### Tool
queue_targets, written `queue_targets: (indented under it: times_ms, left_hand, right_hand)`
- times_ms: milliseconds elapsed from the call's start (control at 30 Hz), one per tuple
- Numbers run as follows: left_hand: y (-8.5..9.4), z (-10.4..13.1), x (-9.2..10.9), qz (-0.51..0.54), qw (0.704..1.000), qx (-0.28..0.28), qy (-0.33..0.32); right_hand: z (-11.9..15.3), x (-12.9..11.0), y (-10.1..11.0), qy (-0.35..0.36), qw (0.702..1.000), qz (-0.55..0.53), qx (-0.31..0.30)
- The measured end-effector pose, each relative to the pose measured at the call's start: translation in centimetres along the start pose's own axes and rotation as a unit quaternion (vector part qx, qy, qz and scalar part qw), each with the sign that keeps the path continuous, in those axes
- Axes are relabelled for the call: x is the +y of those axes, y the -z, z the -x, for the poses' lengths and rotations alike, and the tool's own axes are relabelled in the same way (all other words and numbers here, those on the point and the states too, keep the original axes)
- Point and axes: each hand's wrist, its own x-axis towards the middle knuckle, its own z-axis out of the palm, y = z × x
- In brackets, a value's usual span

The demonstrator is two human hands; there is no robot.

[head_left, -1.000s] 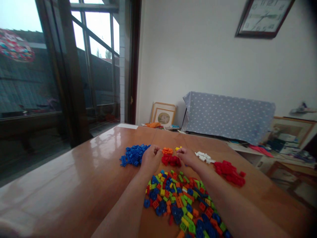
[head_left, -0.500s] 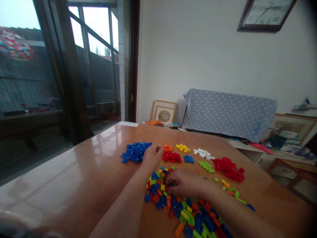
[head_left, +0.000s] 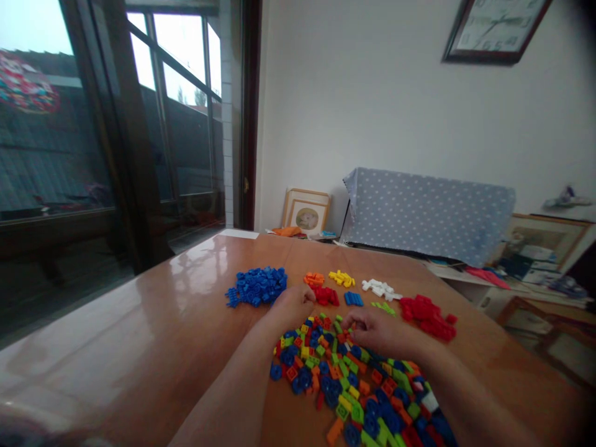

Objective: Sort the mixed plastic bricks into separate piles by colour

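Rightward over the heaped mixed bricks on the bench, the right hand had shifted, while the left hand had drawn back beside the red pieces. Each grip was curled, though I couldn't tell what, if anything, it held. Those bricks looked light, stiff and slick, hardly fragile, best pinched by opposite sides.

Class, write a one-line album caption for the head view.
Right hand at a heap of mixed toy pieces, left hand beside the smaller red pile.
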Motion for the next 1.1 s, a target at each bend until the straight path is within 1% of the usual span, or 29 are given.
queue_targets:
  times_ms: [67,200,267,333,433,533,667,800,867,933,1000,1100]
  left_hand:
    - [0.0,0.5,0.6,0.003,0.999,-0.043,-0.015]
    - [-0.2,1.3,1.7,-0.010,0.993,-0.100,-0.066]
    - [-0.5,1.5,2.0,-0.043,0.987,-0.132,-0.076]
    - [-0.7,1.5,2.1,-0.083,0.981,-0.155,-0.078]
    - [-0.7,1.4,2.1,-0.113,0.976,-0.173,-0.073]
    - [-0.4,1.4,2.2,-0.109,0.974,-0.183,-0.074]
    - [-0.1,1.5,2.6,-0.114,0.976,-0.169,-0.079]
    - [-0.7,1.5,4.2,-0.162,0.974,-0.136,-0.087]
    - [-1.3,1.6,5.1,-0.180,0.969,-0.144,-0.093]
    - [-2.0,1.7,5.8,-0.199,0.963,-0.156,-0.093]
    - [-2.6,1.9,6.0,-0.223,0.957,-0.165,-0.084]
    - [-3.1,2.1,6.0,-0.257,0.949,-0.171,-0.069]
  right_hand:
    - [1.0,0.4,0.5,-0.013,1.000,-0.015,-0.006]
    - [3.0,1.9,0.9,-0.047,0.996,-0.073,-0.025]
    - [3.8,3.0,0.8,-0.059,0.992,-0.110,-0.019]
    - [4.2,4.4,0.7,-0.070,0.987,-0.141,-0.001]
    - [4.5,6.2,0.6,-0.077,0.984,-0.160,0.028]
    - [4.5,7.3,0.4,-0.079,0.984,-0.153,0.047]
    - [4.1,7.9,0.0,-0.076,0.989,-0.108,0.060]
    - [3.5,8.2,-0.4,-0.075,0.991,-0.067,0.087]
    - [3.0,7.8,-0.5,-0.074,0.990,-0.052,0.105]
    - [2.5,7.0,-0.7,-0.065,0.989,-0.034,0.130]
    - [2.0,5.8,-1.0,-0.045,0.987,-0.008,0.157]
    - [1.5,4.0,-1.6,0.013,0.984,0.038,0.171]
